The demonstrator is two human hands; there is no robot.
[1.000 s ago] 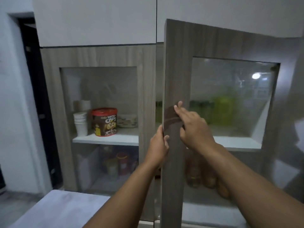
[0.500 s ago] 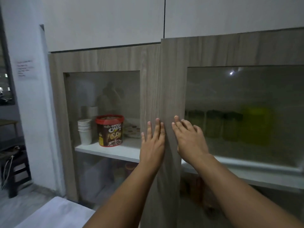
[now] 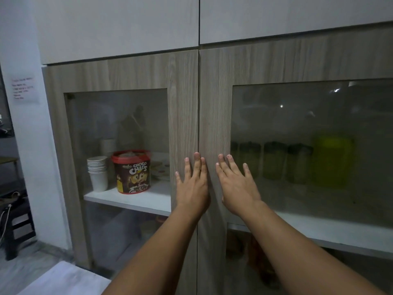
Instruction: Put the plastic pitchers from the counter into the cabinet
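Note:
The wood-grain cabinet (image 3: 182,99) has two glass-paned doors, both closed and meeting at a centre seam. My left hand (image 3: 192,186) lies flat with fingers spread on the left door's frame. My right hand (image 3: 237,186) lies flat on the right door's frame (image 3: 214,107). Neither hand holds anything. Behind the right glass, on the white shelf (image 3: 340,228), stand several dim green pitchers (image 3: 274,160) and a brighter yellow-green one (image 3: 332,158).
Behind the left glass are a stack of white paper cups (image 3: 97,173), a red-lidded Choco Chips tub (image 3: 133,171) and plates. White upper cabinets hang above. A white counter corner (image 3: 63,279) shows at bottom left, and a dark stool (image 3: 14,226) stands at far left.
The right door swung from open to closed. My hands went from gripping its edge to resting flat on the two door frames.

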